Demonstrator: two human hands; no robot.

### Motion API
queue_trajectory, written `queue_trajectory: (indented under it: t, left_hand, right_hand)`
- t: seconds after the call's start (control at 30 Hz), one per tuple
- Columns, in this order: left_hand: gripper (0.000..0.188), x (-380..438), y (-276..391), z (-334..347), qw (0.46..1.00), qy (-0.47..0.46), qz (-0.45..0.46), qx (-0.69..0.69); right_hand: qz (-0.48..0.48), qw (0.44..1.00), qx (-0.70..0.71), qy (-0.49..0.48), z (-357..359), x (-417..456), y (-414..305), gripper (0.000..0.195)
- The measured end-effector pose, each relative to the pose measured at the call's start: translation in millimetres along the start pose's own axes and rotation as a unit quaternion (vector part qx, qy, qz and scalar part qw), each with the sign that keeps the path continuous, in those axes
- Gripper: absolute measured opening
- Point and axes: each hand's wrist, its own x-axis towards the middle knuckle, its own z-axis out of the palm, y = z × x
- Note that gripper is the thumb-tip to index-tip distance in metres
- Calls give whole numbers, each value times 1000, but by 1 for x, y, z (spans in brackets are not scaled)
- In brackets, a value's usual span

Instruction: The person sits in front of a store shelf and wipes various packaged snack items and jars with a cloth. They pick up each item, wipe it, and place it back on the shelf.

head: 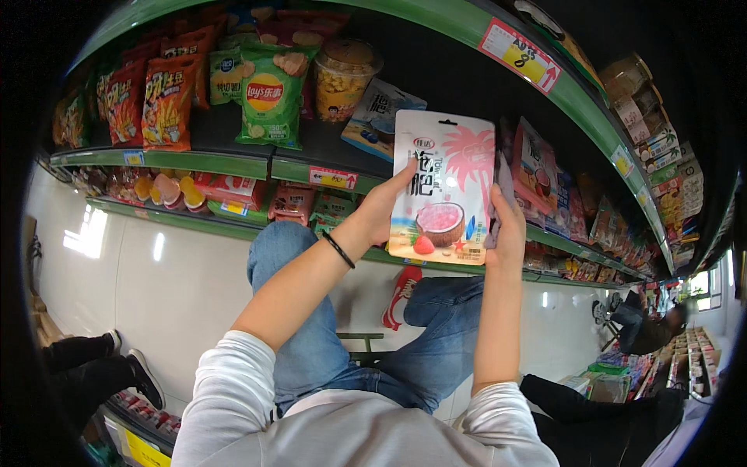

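A white snack pouch [446,169], printed with a pink palm tree, a coconut half and a strawberry, is held upright in front of the shelf. My left hand [385,207] grips its left edge, the thumb lying on the front face. Along the opposite edge, my right hand [508,227] holds it with the thumb near the side. A greyish-purple pouch edge [505,178] shows beside that thumb, partly behind the white pouch; how it is held cannot be made out. Just behind the pouch's upper left corner leans a blue and grey pouch [373,125].
On the shelf stand a green Lay's chip bag [274,96], a clear-lidded popcorn tub [344,79], orange snack bags [169,102] and a pink coconut pouch [534,166]. A green shelf edge [461,23] arches overhead. Another person's shoes [143,376] are at lower left.
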Motion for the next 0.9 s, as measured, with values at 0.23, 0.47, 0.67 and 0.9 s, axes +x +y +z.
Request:
queue_trajectory:
  t: [0.23,0.47,0.67,0.9]
  left_hand:
    - [60,-7,-8,-3,997,20,9,70]
    - [44,-4,-12,-21,975,172,79,113]
    - [70,0,0,-29,968,-145,-91,-182]
    - [68,-2,-11,-25,999,23,16,26]
  right_hand:
    - [-396,800,-448,-47,32,-23,-7,43]
    - [-371,699,-598,-131,72,-30,62,49]
    - [-329,696,-620,-155,51,-96,91,51]
    - [-296,685,-646,-160,48,-79,65,49]
